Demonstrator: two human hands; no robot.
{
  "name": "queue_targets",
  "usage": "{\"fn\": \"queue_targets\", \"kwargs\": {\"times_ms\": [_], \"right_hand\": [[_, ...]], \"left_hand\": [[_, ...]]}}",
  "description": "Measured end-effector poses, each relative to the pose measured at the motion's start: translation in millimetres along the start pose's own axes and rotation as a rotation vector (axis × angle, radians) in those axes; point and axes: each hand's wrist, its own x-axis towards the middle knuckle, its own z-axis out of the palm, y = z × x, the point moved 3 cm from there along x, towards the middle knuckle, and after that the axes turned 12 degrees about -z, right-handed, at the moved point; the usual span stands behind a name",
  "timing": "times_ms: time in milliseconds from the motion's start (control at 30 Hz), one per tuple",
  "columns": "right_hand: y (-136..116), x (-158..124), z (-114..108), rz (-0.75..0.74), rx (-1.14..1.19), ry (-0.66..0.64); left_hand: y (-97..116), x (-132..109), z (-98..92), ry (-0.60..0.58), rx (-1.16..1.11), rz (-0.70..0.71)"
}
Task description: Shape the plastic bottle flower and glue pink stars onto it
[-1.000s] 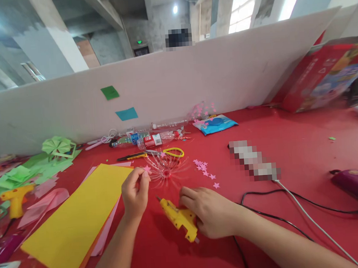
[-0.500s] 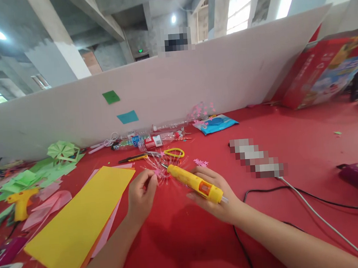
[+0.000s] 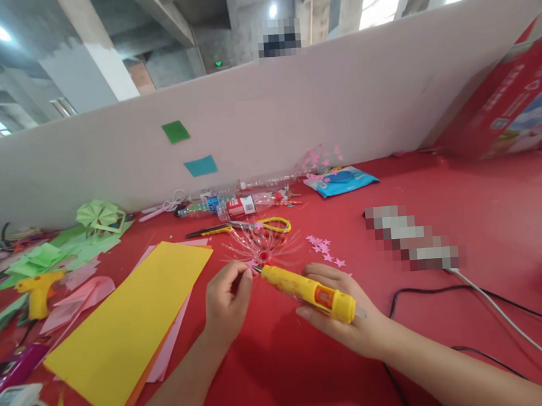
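My right hand (image 3: 341,312) grips a yellow glue gun (image 3: 307,290), its nozzle pointing left at my left hand's fingertips. My left hand (image 3: 226,299) is pinched on something small and pink, too small to name. Just behind both hands sits a clear plastic bottle piece cut into radiating strips (image 3: 260,247) with a red centre, on the red table (image 3: 462,214). Small pink paper stars (image 3: 323,249) lie to its right.
Yellow and pink paper sheets (image 3: 131,324) lie at left, with green folded paper (image 3: 47,256) and a second yellow glue gun (image 3: 38,290) beyond. Scissors (image 3: 263,225), a cutter and plastic bottles (image 3: 243,205) lie near the white partition. Cables (image 3: 487,311) run at right.
My right hand picked the glue gun up off the table and brought its nozzle to my left fingertips. The camera view shifted slightly.
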Motion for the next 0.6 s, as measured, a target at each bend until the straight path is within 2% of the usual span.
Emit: {"fn": "queue_targets", "kwargs": {"times_ms": [600], "right_hand": [[3.5,-3.3,4.0,0.051,0.007,0.026]], "left_hand": [[0.3,-1.9,-1.1,0.012,-0.027,0.004]]}}
